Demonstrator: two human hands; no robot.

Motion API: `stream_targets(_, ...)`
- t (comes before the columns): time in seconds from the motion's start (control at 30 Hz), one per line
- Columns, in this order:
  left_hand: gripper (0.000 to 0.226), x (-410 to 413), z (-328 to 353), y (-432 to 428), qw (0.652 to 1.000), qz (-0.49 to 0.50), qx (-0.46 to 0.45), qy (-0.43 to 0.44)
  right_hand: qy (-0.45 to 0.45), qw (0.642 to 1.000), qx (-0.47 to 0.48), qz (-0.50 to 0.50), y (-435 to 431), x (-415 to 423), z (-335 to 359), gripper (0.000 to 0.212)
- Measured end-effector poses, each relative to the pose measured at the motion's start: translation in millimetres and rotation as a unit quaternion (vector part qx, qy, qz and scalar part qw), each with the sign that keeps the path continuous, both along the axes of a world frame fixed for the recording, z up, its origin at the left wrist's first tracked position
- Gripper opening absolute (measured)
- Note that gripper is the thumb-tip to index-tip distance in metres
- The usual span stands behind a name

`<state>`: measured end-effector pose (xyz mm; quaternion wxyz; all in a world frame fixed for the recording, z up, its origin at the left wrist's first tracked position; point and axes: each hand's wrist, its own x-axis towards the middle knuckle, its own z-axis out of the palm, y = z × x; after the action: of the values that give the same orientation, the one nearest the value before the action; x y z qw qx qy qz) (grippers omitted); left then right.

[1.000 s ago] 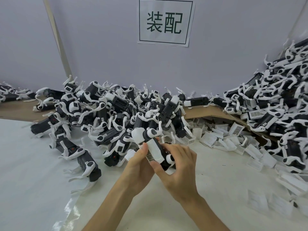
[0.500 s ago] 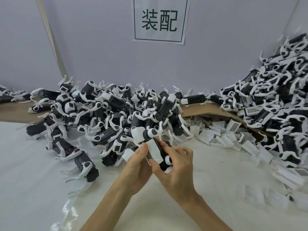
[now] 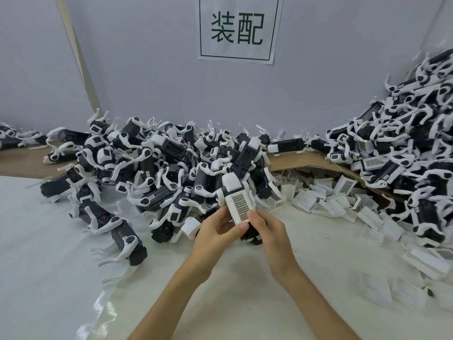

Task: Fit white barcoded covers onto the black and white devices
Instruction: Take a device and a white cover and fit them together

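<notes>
The white barcoded cover (image 3: 239, 204) lies on the black and white device (image 3: 231, 183), barcode side up. The device is held above the table (image 3: 36, 241) between both hands and tilts away from the person. The left hand (image 3: 215, 233) grips the device from the left, fingers curled along the cover's left edge and thumb at its near end. The right hand (image 3: 268, 238) grips from the right, thumb resting on the cover's near right corner and fingers wrapped under the black body.

Another loose white cover (image 3: 191, 225) lies just left of the left hand. Beyond and left of the hands is a tangled pile of devices (image 3: 171, 168). Beyond the right hand, a scatter of loose covers (image 3: 318, 197) spreads under a raised cardboard sheet (image 3: 306, 163). Farther right, a taller heap of devices (image 3: 404, 155) climbs the wall. A paper sign (image 3: 239, 30) hangs on the wall straight ahead of the hands.
</notes>
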<state>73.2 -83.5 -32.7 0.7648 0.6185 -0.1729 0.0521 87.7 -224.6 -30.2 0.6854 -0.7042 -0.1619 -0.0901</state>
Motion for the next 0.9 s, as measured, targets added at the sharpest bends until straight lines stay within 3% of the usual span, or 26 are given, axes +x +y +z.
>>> stream_targets(0.3, 0.038, 0.4, -2.3, -4.0, 0.997, 0.050, 0.031, -0.050, 0.015, 0.997, 0.019, 0.069, -7.2, 3.5, 1.1, 0.033)
stream_targets(0.57, 0.037, -1.9, -4.2, -4.2, 0.997, 0.055, 0.002, -0.054, -0.053, 0.998, -0.031, 0.026, -1.8, 1.2, -7.1, 0.027)
stream_targets(0.9, 0.035, -0.5, -3.2, -0.2, 0.998, 0.051, -0.015, -0.038, -0.027, 0.999, -0.023, 0.040, -2.2, 2.0, -4.5, 0.035)
